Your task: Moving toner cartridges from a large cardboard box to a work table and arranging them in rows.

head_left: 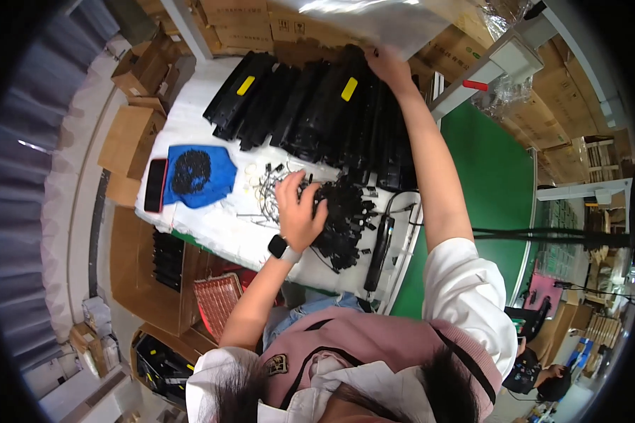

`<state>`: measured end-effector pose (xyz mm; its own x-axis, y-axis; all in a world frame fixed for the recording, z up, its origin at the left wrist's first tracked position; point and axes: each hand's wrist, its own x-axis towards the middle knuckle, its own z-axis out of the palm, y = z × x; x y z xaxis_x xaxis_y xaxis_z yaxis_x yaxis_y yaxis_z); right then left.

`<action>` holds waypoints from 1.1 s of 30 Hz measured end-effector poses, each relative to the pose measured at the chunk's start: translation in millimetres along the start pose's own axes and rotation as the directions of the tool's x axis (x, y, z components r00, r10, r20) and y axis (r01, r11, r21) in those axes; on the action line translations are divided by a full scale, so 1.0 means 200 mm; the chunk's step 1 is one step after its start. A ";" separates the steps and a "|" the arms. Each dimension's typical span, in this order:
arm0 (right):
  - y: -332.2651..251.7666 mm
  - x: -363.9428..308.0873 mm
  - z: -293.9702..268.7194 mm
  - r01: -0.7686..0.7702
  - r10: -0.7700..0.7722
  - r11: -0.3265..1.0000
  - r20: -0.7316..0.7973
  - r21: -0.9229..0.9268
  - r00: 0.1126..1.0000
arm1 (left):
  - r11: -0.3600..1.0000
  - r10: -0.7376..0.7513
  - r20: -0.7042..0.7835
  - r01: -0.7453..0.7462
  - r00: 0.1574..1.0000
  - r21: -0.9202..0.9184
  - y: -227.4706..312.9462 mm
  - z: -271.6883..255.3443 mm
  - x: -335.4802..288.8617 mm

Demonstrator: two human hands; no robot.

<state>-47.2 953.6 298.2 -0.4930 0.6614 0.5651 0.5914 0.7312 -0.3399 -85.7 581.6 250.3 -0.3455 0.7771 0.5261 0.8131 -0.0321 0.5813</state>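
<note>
My left hand (301, 215), a watch on its wrist, hovers with fingers apart over the near edge of a heap of thin cables with black connectors (344, 218). Nothing shows in its grasp. My right hand (389, 69) reaches to the far end of a row of long black plastic parts (317, 106). Its fingers look curled at the top of one black part (356, 65), though the fingertips are partly hidden. Two parts carry a yellow label (348, 89). A black pen-shaped electric screwdriver (381, 254) lies right of the cables.
On the white-covered table (226, 243), a blue cloth (222, 176) holds small black pieces beside a phone (155, 185). A metal frame post (437, 106) and a green surface (487, 162) lie to the right. Cartons (130, 141) stand left; a person (536, 374) is at lower right.
</note>
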 end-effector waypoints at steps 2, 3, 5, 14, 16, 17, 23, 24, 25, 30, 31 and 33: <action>-0.05 0.01 -0.09 0.011 -0.005 0.997 -0.082 0.076 0.997 | 0.992 -0.124 -0.044 0.123 0.991 -0.024 -0.03 -0.12 -0.19; -0.20 0.01 -0.15 0.078 -0.062 0.988 -0.116 0.134 0.991 | 0.975 -0.223 -0.081 0.222 0.972 -0.020 -0.07 -0.19 -0.33; -0.31 -0.01 -0.19 -0.025 0.062 0.956 -0.117 0.293 0.991 | 0.919 -0.392 -0.115 0.394 0.913 -0.005 -0.13 -0.34 -0.62; -1.13 -0.79 -0.35 -0.228 0.453 0.434 0.007 0.872 0.891 | 0.411 -0.818 -0.498 0.899 0.288 -0.154 -0.13 -0.75 -1.98; -1.33 -1.03 -0.23 -0.291 0.216 0.334 0.228 0.897 0.949 | 0.299 -0.822 -0.564 0.903 0.080 -0.307 -0.04 -0.77 -2.23; -1.48 -1.17 -0.18 -0.311 0.098 0.457 0.301 0.833 0.949 | 0.288 -0.798 -0.601 0.904 0.044 -0.316 -0.01 -0.76 -2.35; -2.32 -2.13 -0.05 -0.496 -0.341 0.581 0.746 0.646 0.572 | 0.142 -0.859 -0.454 0.742 -0.236 -0.655 0.16 -0.82 -2.91; -2.43 -2.28 -0.06 -0.473 -0.422 0.610 0.767 0.635 0.484 | 0.134 -0.846 -0.458 0.722 -0.273 -0.678 0.17 -0.85 -3.03; -2.56 -2.45 -0.09 -0.448 -0.498 0.638 0.780 0.626 0.379 | 0.102 -0.843 -0.452 0.736 -0.293 -0.669 0.19 -0.90 -3.16; -3.07 -3.13 -0.22 -0.095 -0.775 0.630 0.631 0.770 -0.026 | -0.036 -0.723 -0.517 0.771 -0.459 -0.635 0.22 -1.10 -3.73; -3.18 -3.28 -0.24 -0.040 -0.776 0.622 0.609 0.782 -0.161 | -0.045 -0.702 -0.513 0.750 -0.494 -0.660 0.25 -1.13 -3.85; -3.40 -3.52 -0.38 0.000 -0.767 0.532 0.482 0.847 -0.424 | -0.029 -0.631 -0.443 0.591 -0.637 -0.806 0.34 -1.15 -4.03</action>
<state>-53.7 -22.1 187.7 -0.5520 -0.7611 -0.3408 -0.2263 0.5300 -0.8172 141.3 -190.9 8.7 -0.5009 -0.7531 -0.4266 -0.6057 -0.0471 0.7943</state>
